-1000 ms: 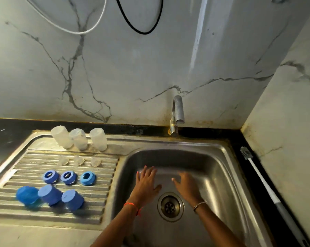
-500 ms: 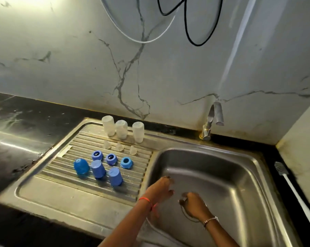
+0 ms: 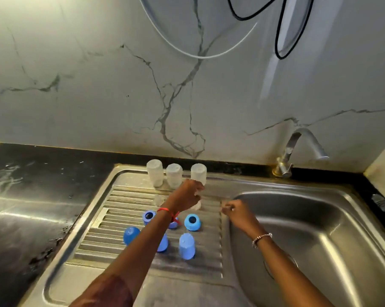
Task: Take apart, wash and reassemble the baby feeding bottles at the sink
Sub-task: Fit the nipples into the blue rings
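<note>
Stainless drainboard (image 3: 94, 227) carries all the loose parts: three clear bottle bodies stood in a row at the back, apparently mouth down, w/ the rightmost bottle (image 3: 199, 171) just past the left hand (image 3: 186, 196); blue collar rings (image 3: 192, 222) in the middle row, blue caps (image 3: 187, 245) nearest me, a clear teat (image 3: 158, 200) between bottles & rings. Left fingers are curled in at the foot of that rightmost bottle, by a second teat (image 3: 197, 205); can't tell whether they've closed on either. Right hand (image 3: 237, 210) hovers at the lip of the basin (image 3: 320, 229), fingers loosely bent, nothing in them. Looks like reassembly is starting. Risks, imo: left forearm lies low over the rings & caps, so a careless pull-back could sweep one off; wet plastic may slip; a bottle nudged sideways could topple its neighbours
</note>
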